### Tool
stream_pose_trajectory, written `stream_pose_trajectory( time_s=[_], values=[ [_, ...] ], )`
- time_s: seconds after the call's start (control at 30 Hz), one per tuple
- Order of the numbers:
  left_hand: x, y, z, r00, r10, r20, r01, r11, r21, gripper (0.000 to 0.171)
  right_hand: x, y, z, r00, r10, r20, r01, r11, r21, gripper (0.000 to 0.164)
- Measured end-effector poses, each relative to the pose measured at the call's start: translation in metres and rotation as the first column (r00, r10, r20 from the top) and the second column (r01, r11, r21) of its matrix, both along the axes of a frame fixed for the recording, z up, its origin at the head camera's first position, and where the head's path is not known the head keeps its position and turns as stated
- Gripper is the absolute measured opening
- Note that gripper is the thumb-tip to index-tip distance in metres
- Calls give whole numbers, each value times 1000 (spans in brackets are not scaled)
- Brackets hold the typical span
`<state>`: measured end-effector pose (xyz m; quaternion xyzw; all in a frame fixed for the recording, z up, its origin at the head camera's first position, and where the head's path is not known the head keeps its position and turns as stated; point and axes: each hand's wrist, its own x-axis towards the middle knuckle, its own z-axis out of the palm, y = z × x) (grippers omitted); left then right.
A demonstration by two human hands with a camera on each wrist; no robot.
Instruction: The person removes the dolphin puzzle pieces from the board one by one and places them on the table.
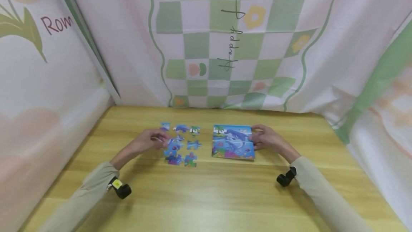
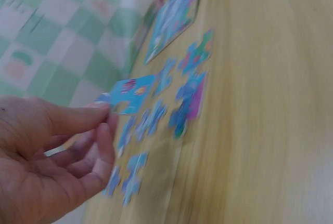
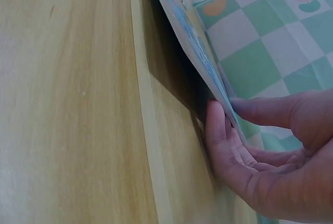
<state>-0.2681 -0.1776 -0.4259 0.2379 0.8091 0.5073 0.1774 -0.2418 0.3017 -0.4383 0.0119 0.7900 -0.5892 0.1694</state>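
Note:
My left hand [image 1: 149, 141] pinches a blue jigsaw puzzle piece [image 2: 134, 90] between thumb and fingertips, held above the other pieces. Several loose jigsaw pieces [image 1: 190, 159] lie spread on the table beneath and beside it, printed in blue, purple, pink and green. To the right, my right hand [image 1: 267, 138] grips the right edge of a square dolphin picture board [image 1: 233, 142]. In the right wrist view the thumb is on the board's face and the fingers are under it. That edge of the board [image 3: 195, 47] is raised off the table, with a shadow beneath.
The wooden table [image 1: 206, 196] reaches back to a hanging checked curtain [image 1: 225, 46]. White printed cloth [image 1: 42, 92] stands along the left side, and more cloth [image 1: 383, 117] hangs at the right. A black camera [image 1: 123, 191] sits on the left wrist, another [image 1: 285, 177] on the right.

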Motion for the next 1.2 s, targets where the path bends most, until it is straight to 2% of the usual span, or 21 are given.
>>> stream_pose_trajectory(
  time_s=[0.2,0.37,0.5,0.63,0.83,1.0,1.2],
  values=[
    [7,-31,3,999,17,31,-16,999,-52,30,-1,-1,2,1000,-9,5,9,1000,12,70],
    [10,-45,-3,998,41,42,-38,997,-65,30,-2,-4,0,1000,-7,3,7,1000,10,70],
    [7,-46,-14,998,39,58,-36,998,-58,30,-3,-1,-1,1000,-1,-10,1,1000,19,70],
    [7,-43,-23,999,30,45,-29,999,-38,31,-2,1,-1,1000,4,-14,-4,1000,19,70],
    [12,-37,-25,995,88,46,-88,996,-10,30,1,-2,0,1000,-6,-16,7,1000,18,70],
    [14,-37,-29,989,135,57,-135,991,-4,31,1,-6,4,998,-25,-64,32,993,114,66],
    [18,-37,-31,984,175,-35,-177,982,-69,38,2,-5,7,994,-47,-102,74,958,277,60]
  ],
)
